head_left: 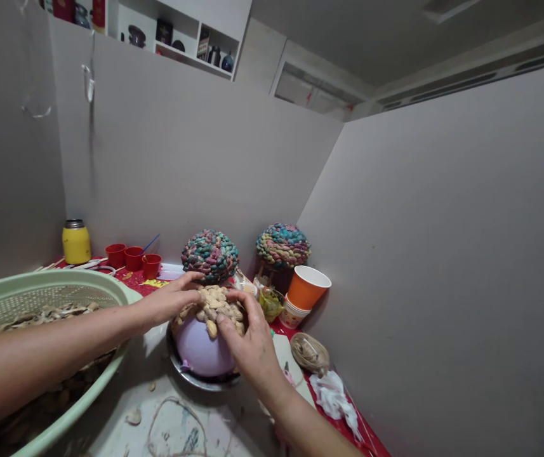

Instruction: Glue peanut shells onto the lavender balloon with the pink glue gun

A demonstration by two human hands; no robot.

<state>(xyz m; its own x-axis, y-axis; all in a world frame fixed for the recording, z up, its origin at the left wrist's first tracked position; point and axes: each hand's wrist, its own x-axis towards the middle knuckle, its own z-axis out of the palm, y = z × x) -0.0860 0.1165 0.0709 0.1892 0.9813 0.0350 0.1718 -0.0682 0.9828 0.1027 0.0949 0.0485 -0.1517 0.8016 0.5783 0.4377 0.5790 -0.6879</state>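
Note:
A pale purple balloon rests in a round metal bowl on the table in front of me. Tan peanuts in their shells cover the balloon's top like a cap. From the left, my left hand reaches over the cap's edge, fingers and thumb curved onto the peanuts. My right hand grips the right side, thumb at the front and fingers over the top. Behind them sits a peanut-covered ball painted in several colours, with a similar painted ball to its right.
At left stands a green strainer basket with shells inside. Behind are a yellow bottle, red cups and a blue stick. To the right are an orange paper cup, coiled cord and white plastic. Grey partitions enclose the table.

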